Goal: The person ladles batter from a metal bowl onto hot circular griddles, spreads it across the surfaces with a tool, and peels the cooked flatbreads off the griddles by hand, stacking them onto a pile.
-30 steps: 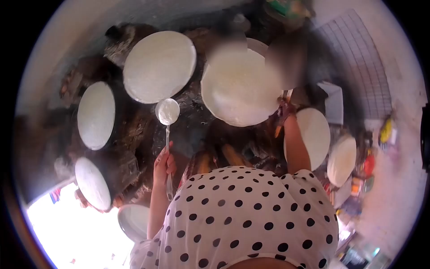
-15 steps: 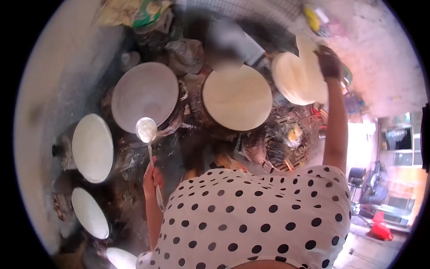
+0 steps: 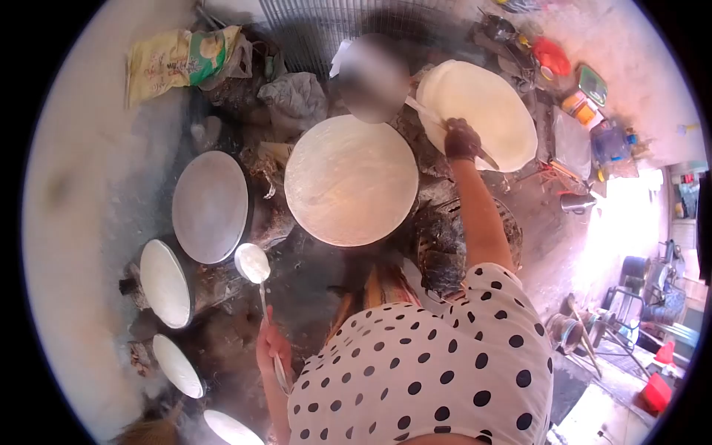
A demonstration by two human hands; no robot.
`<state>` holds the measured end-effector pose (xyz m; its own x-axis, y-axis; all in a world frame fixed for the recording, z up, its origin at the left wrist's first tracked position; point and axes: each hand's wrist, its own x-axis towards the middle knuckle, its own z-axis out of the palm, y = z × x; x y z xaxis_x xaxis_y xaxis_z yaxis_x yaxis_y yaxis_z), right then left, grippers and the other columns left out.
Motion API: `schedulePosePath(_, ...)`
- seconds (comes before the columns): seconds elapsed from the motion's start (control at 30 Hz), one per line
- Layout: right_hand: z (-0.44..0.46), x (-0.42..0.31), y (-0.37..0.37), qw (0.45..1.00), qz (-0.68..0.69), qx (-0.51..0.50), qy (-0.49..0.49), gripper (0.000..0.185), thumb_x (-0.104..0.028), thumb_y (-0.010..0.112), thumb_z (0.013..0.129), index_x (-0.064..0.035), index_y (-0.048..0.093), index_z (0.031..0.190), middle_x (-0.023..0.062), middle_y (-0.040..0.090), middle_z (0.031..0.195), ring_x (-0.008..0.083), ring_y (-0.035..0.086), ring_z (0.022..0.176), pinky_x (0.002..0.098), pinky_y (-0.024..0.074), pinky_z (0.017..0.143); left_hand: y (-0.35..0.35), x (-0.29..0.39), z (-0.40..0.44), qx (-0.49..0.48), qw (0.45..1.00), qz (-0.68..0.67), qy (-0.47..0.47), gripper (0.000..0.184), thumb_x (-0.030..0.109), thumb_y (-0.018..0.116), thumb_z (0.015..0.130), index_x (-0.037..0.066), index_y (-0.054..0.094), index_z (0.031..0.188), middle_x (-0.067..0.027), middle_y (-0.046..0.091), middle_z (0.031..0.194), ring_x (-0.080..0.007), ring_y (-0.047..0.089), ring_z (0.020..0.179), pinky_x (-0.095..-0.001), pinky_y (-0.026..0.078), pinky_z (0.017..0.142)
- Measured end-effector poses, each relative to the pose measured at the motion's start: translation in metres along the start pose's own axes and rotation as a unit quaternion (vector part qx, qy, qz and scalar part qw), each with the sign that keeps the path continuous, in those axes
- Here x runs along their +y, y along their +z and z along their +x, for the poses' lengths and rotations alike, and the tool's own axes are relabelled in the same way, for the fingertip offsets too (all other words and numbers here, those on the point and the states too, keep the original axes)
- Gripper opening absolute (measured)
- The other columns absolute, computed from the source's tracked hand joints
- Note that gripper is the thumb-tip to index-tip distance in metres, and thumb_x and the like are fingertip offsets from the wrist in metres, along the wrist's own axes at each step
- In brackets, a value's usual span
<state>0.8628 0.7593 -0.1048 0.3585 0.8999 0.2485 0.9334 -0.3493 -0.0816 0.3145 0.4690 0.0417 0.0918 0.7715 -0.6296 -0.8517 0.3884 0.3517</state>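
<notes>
My left hand (image 3: 274,345) is wrapped around the handle of a ladle (image 3: 254,264), its bowl holding white batter beside the bare round griddle (image 3: 211,208). My right hand (image 3: 461,139), in a dark glove, grips a long flat scraper (image 3: 424,111) above a stack of thin round pancakes (image 3: 486,96). A pale pancake (image 3: 351,180) covers the large griddle in the middle. Further pale rounds lie on the smaller-looking griddles at the left, one (image 3: 165,283) beside the bare griddle and another (image 3: 178,366) lower down.
A yellow and green sack (image 3: 185,63) lies at the upper left, near a crumpled grey bag (image 3: 293,100). A dark basket-like container (image 3: 445,248) stands below my right forearm. Jars, a blue-tinted plastic jug (image 3: 610,141) and a red bowl (image 3: 551,55) line the right side.
The pancake my right hand was holding up over the stack now lies flat on it. That hand now grips the scraper. My left hand still holds the filled ladle; the view has shifted.
</notes>
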Motion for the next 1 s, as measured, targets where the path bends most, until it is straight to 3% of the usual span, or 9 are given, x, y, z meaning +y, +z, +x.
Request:
schedulePosePath(0.2,0.029,-0.053,0.017,0.997,0.014,-0.06,0.052,0.02,-0.019,0.047,0.089,-0.0182,0.063,0.101,0.0059,0.065,0.098,0.025,0.065,0.088,0.0384,0.0522,0.074,-0.003,-0.005,-0.007,-0.045,0.997,-0.059,-0.012,0.042,0.017,0.026,0.103,0.002,0.027,0.143,0.0018,0.038,0.067,-0.0035,0.037,0.043,-0.0193,0.028,0.035)
schedulePosePath(0.37,-0.072,-0.123,0.023,0.944,0.207,0.216,-0.138,0.035,-0.027,0.053,0.092,-0.0079,0.057,0.121,0.0099,0.064,0.082,0.0227,0.062,0.069,0.0339,0.0496,0.056,-0.003,0.014,-0.016,-0.13,0.959,-0.246,-0.055,0.044,0.014,0.027,0.102,0.002,0.024,0.144,0.0021,0.038,0.067,-0.0042,0.033,0.043,-0.0184,0.023,0.036)
schedulePosePath(0.47,-0.168,-0.154,-0.093,0.564,0.71,-0.398,0.138,0.026,-0.018,0.056,0.089,-0.0082,0.058,0.113,0.0042,0.061,0.081,0.011,0.059,0.067,0.0229,0.0493,0.062,-0.002,0.025,-0.026,-0.082,0.977,0.187,0.061,0.046,0.021,0.034,0.102,0.003,0.028,0.144,0.0033,0.04,0.068,-0.0036,0.034,0.043,-0.0179,0.026,0.037)
schedulePosePath(0.63,-0.295,-0.227,-0.101,0.818,0.396,-0.274,-0.315,0.033,-0.037,0.047,0.093,-0.0069,0.061,0.093,0.0057,0.064,0.078,0.0218,0.06,0.056,0.0354,0.0505,0.057,0.004,-0.004,0.035,-0.072,0.92,0.38,0.062,0.051,0.03,0.045,0.099,0.006,0.033,0.143,-0.0002,0.055,0.08,-0.0015,0.033,0.041,-0.0172,0.026,0.037)
schedulePosePath(0.77,-0.301,-0.219,-0.211,0.504,0.519,-0.687,-0.065,0.043,-0.041,0.048,0.094,-0.0028,0.066,0.089,0.0108,0.067,0.09,0.0153,0.063,0.07,0.0321,0.0506,0.062,0.018,-0.023,0.039,-0.092,0.905,0.414,-0.032,0.053,0.029,0.046,0.099,0.007,0.029,0.144,-0.001,0.055,0.083,-0.0016,0.032,0.039,-0.0165,0.026,0.036)
schedulePosePath(0.8,-0.319,-0.207,-0.174,0.572,0.596,-0.519,-0.218,0.042,-0.04,0.047,0.096,-0.0025,0.067,0.095,0.0106,0.067,0.09,0.0149,0.062,0.082,0.03,0.0505,0.071,0.018,-0.021,0.027,-0.127,0.931,0.339,-0.043,0.052,0.027,0.045,0.099,0.007,0.028,0.145,-0.0009,0.054,0.085,-0.0018,0.032,0.039,-0.0164,0.027,0.036)
schedulePosePath(0.87,-0.322,-0.157,-0.122,0.651,0.621,-0.426,-0.096,0.037,-0.037,0.051,0.093,-0.0049,0.066,0.103,0.0112,0.067,0.097,0.0199,0.062,0.089,0.0328,0.0493,0.079,0.01,-0.016,0.024,-0.187,0.956,0.22,-0.048,0.05,0.022,0.042,0.1,0.01,0.024,0.146,-0.0002,0.053,0.088,-0.0019,0.031,0.037,-0.0163,0.03,0.034)
schedulePosePath(0.93,-0.299,-0.101,-0.096,0.947,0.27,-0.173,-0.037,0.037,-0.036,0.054,0.089,-0.0106,0.064,0.114,0.0132,0.059,0.122,0.0298,0.059,0.107,0.0413,0.0471,0.089,-0.001,-0.014,0.039,-0.156,0.963,0.208,-0.074,0.048,0.021,0.041,0.101,0.01,0.026,0.145,0.0001,0.053,0.088,-0.0014,0.031,0.038,-0.0163,0.031,0.034)
schedulePosePath(1.0,-0.297,-0.037,-0.014,0.985,0.019,-0.154,0.082,0.072,-0.048,0.055,0.083,-0.0136,0.035,0.142,0.0133,0.025,0.152,0.0319,0.029,0.137,0.0413,0.0301,0.109,-0.005,-0.01,0.042,-0.106,0.966,0.207,-0.111,0.045,0.02,0.041,0.101,0.011,0.03,0.144,0.0014,0.052,0.089,0.0002,0.032,0.04,-0.0162,0.032,0.034)
